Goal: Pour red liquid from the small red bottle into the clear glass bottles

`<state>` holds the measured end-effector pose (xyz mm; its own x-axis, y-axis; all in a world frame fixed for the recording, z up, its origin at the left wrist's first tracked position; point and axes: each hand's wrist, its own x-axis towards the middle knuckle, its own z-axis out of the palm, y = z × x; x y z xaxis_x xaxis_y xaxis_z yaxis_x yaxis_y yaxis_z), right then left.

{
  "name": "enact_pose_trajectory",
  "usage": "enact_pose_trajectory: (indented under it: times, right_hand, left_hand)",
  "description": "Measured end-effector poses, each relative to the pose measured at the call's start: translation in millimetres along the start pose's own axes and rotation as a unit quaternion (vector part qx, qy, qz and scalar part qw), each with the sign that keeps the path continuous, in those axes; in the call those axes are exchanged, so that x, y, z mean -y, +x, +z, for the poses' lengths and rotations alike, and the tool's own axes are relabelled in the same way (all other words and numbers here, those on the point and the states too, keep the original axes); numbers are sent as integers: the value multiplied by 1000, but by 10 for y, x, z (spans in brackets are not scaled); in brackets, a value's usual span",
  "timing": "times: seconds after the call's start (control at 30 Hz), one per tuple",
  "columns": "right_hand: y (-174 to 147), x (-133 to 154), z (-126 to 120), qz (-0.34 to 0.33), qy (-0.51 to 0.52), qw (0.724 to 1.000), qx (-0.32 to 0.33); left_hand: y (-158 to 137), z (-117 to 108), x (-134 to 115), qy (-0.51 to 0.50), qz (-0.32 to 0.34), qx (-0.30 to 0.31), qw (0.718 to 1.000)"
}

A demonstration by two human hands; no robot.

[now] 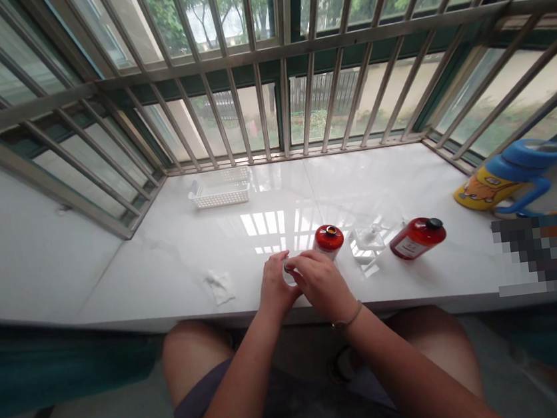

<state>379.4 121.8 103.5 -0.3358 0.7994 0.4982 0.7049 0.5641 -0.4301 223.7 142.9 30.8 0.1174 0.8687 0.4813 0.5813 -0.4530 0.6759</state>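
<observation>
Near the front edge of the white counter, my left hand (276,286) is closed round a small clear container (287,275), mostly covered by the fingers. My right hand (319,281) meets it there, thumb and fingertips pinched on a small dark piece (288,268) at its top; its kind is too small to tell. Just beyond my right hand stands a red bottle (329,238) without a cap, its round mouth showing amber inside. Further right is a second red bottle (415,239) with a black cap and a pale label. Between the bottles sits a clear square tray (367,244).
A crumpled white tissue (220,287) lies left of my hands. At the back left stands a white perforated basket (221,190). A yellow and blue handled drinking bottle (506,176) is at the far right, beside a pixelated patch. Metal window bars (261,103) border the counter's back.
</observation>
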Motion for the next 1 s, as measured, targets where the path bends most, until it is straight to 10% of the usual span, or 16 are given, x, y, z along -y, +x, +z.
enact_pose_trajectory:
  times: [0.37,1.0]
  right_hand:
    - [18,-24,174,97,48,994,-28]
    - [7,-3,144,52,79,995,-23]
  left_hand:
    - [3,19,-1,4,-9,-5,1000]
    - [10,-13,-16,-2,-5,-3,1000]
